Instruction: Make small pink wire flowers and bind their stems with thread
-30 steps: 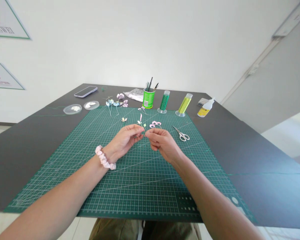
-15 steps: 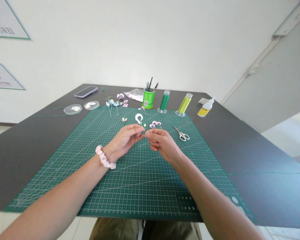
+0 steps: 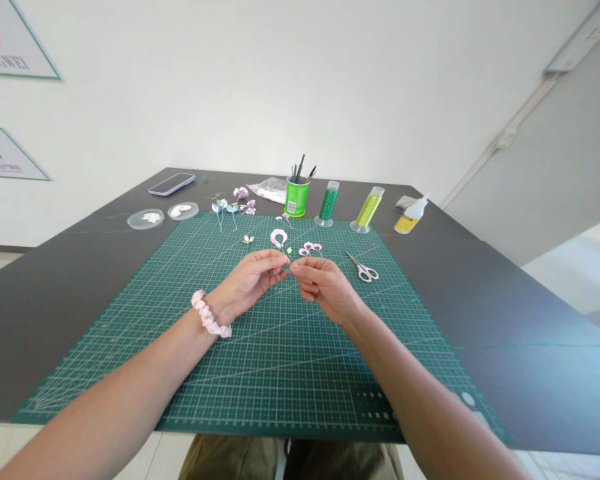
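Note:
Over the green cutting mat (image 3: 260, 393), my left hand (image 3: 255, 277) pinches the thin stem of a small artificial flower with thumb and fingertips. A pale pink ring-shaped petal (image 3: 279, 233) and a small light-green leaf (image 3: 289, 251) stick up above the fingers. Close beside it, my right hand (image 3: 325, 283) is closed in a pinch at the stem's lower part; the fingers hide most of it. Several pink flower pieces (image 3: 310, 248) lie just beyond my right hand, and a small cream-coloured flower (image 3: 249, 239) lies beyond the left.
White-handled scissors (image 3: 365, 271) lie on the mat's right side. Behind stand a green pen can (image 3: 297, 199), dark green (image 3: 328, 203) and yellow-green thread spools (image 3: 369, 210) and a glue bottle (image 3: 411, 217). Clear dishes (image 3: 145, 219), a phone (image 3: 172, 184) and blue flowers (image 3: 225, 207) are at left.
The ring-shaped petal has turned a little between my fingers, now showing pinker and tilted differently. Both hands stay in nearly the same place.

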The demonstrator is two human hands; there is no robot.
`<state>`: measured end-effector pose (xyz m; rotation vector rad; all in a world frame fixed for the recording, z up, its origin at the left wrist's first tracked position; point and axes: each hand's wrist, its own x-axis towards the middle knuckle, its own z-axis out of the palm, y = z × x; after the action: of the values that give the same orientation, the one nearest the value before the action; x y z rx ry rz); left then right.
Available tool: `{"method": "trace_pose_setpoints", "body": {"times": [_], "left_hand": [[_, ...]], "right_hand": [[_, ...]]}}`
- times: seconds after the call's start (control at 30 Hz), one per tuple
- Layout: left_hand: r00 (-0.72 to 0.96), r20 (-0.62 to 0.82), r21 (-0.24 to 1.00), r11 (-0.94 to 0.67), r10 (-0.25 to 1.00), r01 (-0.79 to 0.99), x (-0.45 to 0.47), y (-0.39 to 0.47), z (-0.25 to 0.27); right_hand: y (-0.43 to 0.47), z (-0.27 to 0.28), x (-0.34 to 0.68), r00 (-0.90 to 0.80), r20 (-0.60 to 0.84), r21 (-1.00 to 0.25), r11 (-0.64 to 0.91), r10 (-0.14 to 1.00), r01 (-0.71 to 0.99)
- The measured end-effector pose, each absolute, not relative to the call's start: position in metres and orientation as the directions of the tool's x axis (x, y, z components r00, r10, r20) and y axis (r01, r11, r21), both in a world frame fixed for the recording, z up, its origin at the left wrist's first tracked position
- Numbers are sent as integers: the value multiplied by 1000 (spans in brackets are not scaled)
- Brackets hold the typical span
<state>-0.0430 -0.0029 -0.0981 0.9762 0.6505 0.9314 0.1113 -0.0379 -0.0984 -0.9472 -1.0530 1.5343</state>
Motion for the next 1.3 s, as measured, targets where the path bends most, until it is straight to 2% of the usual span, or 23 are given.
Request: {"method": "trace_pose_setpoints", "body": {"times": [1.3], "left_hand": [[500, -56, 895, 265, 864, -359, -43, -5, -94]], "right_hand": [[-38, -98, 112, -208, -68, -940, -133, 976, -314]]}}
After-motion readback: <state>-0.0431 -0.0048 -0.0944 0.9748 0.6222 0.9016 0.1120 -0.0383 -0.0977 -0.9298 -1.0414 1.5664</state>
